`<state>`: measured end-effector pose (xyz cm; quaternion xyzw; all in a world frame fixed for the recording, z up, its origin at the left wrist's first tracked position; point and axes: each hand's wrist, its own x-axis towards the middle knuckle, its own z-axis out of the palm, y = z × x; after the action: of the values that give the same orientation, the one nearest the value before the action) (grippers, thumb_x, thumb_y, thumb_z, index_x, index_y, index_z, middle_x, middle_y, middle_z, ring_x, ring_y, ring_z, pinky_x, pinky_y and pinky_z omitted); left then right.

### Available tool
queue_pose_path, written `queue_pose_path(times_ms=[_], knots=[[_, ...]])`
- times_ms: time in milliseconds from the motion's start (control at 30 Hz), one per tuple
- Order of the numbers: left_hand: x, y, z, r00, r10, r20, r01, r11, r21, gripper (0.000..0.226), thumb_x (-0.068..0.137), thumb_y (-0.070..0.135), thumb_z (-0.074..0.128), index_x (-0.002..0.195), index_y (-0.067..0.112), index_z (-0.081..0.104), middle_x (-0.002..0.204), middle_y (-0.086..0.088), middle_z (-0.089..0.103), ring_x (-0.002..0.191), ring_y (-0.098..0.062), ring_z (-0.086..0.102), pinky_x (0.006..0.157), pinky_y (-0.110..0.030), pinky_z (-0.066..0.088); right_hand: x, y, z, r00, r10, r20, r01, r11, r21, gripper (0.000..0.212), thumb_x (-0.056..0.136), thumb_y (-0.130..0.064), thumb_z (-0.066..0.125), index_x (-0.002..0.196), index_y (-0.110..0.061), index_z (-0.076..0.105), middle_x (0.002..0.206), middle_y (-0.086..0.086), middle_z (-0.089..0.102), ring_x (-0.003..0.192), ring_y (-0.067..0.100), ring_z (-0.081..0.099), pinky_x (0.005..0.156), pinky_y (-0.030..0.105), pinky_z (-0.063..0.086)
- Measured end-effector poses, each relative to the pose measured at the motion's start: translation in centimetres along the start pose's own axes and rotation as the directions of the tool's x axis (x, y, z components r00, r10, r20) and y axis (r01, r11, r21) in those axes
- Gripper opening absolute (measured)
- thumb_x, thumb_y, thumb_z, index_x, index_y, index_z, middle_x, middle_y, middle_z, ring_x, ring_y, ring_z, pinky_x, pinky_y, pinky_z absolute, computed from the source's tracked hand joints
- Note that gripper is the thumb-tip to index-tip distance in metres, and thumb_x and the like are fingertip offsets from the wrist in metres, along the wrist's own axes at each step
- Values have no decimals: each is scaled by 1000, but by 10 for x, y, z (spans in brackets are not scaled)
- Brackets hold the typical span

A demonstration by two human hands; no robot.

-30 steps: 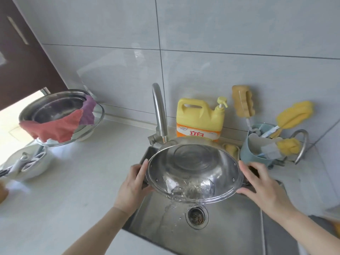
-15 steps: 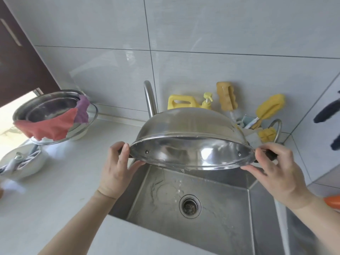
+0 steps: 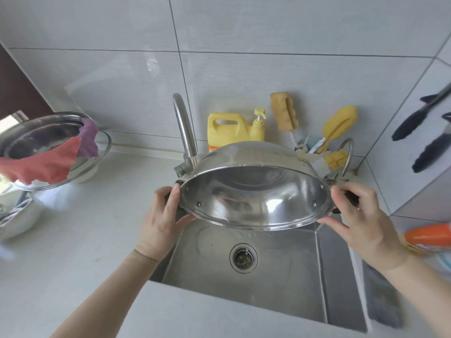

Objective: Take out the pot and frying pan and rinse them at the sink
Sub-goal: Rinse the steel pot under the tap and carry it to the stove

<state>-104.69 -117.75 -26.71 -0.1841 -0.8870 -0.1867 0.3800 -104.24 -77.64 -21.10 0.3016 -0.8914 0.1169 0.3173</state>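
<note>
Above the sink (image 3: 273, 284), tipped pot (image 3: 253, 198), seemingly drained, between both hands (image 3: 161, 218).

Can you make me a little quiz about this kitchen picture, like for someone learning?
1. True or false: both hands hold the steel pot above the sink.
2. What colour is the soap jug behind the tap?
3. The pot's opening faces: A) the wall, B) tipped down toward the camera, C) straight up.

Key:
1. True: left hand and right hand grip its sides.
2. Yellow.
3. B.
</note>
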Motion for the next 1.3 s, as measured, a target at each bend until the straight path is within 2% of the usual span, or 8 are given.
queue_pose_path(times_ms=[133,300,433,667,833,967,1167,1300], knots=[[-19,11,44,922,-187,339,237,965,-111,105,73,43,75,154,27,9,110,-16,48,93,-28,54,67,-37,57,-33,15,24,890,249,381,-305,948,94,137,54,-16,94,153,-41,3,120,8,38,68,22,60,53,39,56],[-50,9,106,623,-251,741,425,903,-52,131,68,33,86,145,55,-17,112,4,37,99,-19,53,82,-34,52,-82,44,81,676,335,656,-496,866,68,129,71,-30,85,141,-61,-18,120,-6,30,79,13,54,76,27,46],[-69,2,149,394,-256,883,477,878,41,133,68,29,86,139,61,-22,109,-1,38,84,-20,54,85,-34,49,-114,61,126,515,337,788,-651,752,103,123,72,-33,84,139,-66,-13,123,-12,26,82,3,51,88,26,47],[-101,-19,194,79,-260,962,480,856,192,130,74,26,82,133,62,-29,127,2,34,105,-20,54,96,-35,46,-145,71,197,295,271,916,-778,625,66,120,72,-31,84,141,-65,-9,135,2,30,95,9,50,97,29,45],[-123,-34,214,-19,-274,962,497,832,246,130,74,20,80,135,62,-27,128,2,33,106,-20,54,95,-32,47,-167,70,236,255,231,939,-789,612,64,118,74,-28,81,128,-72,-14,112,-12,29,91,0,48,79,18,46],[-134,-36,221,-58,-277,959,516,814,266,131,71,16,80,136,63,-24,117,4,35,98,-18,53,90,-30,46,-176,68,246,193,234,953,-815,580,22,117,75,-28,80,136,-69,-11,122,-10,26,113,13,51,88,23,44],[-130,-36,230,-82,-253,964,518,815,258,129,72,18,82,135,62,-22,121,1,34,112,-20,49,94,-30,46,-185,78,253,167,237,957,-846,534,16,120,69,-30,81,126,-78,-13,130,-9,31,118,13,48,100,26,43],[-135,-36,228,-45,-267,963,555,795,247,126,71,19,84,138,64,-14,119,5,36,89,-14,52,93,-31,48,-187,81,252,158,227,961,-858,514,20,120,70,-29,81,125,-79,-12,132,-8,31,118,13,47,102,26,41]])
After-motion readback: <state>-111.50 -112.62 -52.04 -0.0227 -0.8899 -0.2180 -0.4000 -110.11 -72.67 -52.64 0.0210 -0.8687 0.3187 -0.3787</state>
